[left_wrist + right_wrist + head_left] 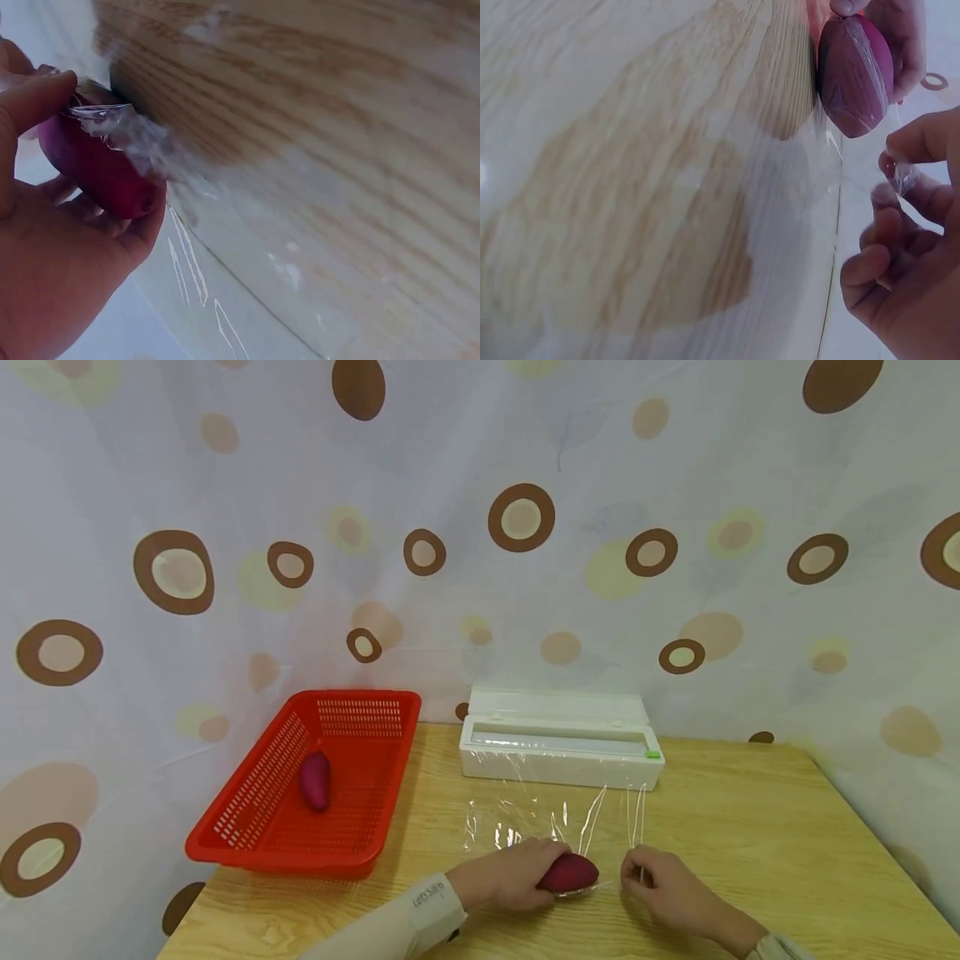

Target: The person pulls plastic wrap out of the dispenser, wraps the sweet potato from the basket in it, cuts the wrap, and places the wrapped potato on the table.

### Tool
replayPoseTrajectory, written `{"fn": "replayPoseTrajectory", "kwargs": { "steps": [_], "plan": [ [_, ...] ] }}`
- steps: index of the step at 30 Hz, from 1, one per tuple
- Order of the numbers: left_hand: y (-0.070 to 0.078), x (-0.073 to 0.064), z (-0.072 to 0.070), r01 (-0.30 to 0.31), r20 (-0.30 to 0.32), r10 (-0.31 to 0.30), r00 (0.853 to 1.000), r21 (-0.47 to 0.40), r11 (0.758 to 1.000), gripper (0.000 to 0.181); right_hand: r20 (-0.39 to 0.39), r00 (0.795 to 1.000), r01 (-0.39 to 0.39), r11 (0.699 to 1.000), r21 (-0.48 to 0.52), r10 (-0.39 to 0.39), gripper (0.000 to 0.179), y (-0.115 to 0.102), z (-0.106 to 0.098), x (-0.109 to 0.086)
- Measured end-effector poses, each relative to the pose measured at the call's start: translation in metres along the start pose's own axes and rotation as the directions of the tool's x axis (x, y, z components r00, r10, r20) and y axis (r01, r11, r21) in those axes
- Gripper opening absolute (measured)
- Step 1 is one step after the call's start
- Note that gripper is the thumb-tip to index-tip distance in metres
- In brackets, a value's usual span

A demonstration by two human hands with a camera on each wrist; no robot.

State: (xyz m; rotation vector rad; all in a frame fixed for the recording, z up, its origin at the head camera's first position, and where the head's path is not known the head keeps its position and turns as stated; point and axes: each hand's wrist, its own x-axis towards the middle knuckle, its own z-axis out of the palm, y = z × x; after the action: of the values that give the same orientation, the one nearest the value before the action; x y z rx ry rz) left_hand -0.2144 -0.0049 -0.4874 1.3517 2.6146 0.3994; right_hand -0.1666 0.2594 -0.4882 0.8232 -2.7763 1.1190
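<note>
My left hand (pixel 512 874) grips a purple sweet potato (pixel 570 872) low over the front of the table. Clear plastic wrap (pixel 142 142) lies crumpled along one side of the sweet potato, and in the right wrist view it stretches smoothly over the end. To the right, my right hand (pixel 670 889) pinches an edge of the wrap (pixel 904 178) between thumb and fingertips, apart from the sweet potato. The sheet of wrap runs back across the table to a white wrap dispenser box (pixel 558 767), whose lid stands up and whose roll shows inside.
At the left stands a red plastic basket (pixel 405 760) with another purple sweet potato (pixel 315 781) lying in it. A green slider (pixel 652 754) sits at the dispenser's right end. Behind the wooden table (pixel 765 827) hangs a spotted curtain (pixel 465 460).
</note>
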Motion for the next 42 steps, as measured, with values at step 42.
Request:
{"fn": "replayPoseTrajectory", "kwargs": {
  "steps": [42],
  "plan": [
    [-0.001,-0.018,-0.005,0.037,-0.134,-0.035,0.990,0.016,0.999,0.050,-0.061,0.988,0.109,0.910,-0.399,-0.145,0.023,-0.036,0.034,0.027]
  ]
}}
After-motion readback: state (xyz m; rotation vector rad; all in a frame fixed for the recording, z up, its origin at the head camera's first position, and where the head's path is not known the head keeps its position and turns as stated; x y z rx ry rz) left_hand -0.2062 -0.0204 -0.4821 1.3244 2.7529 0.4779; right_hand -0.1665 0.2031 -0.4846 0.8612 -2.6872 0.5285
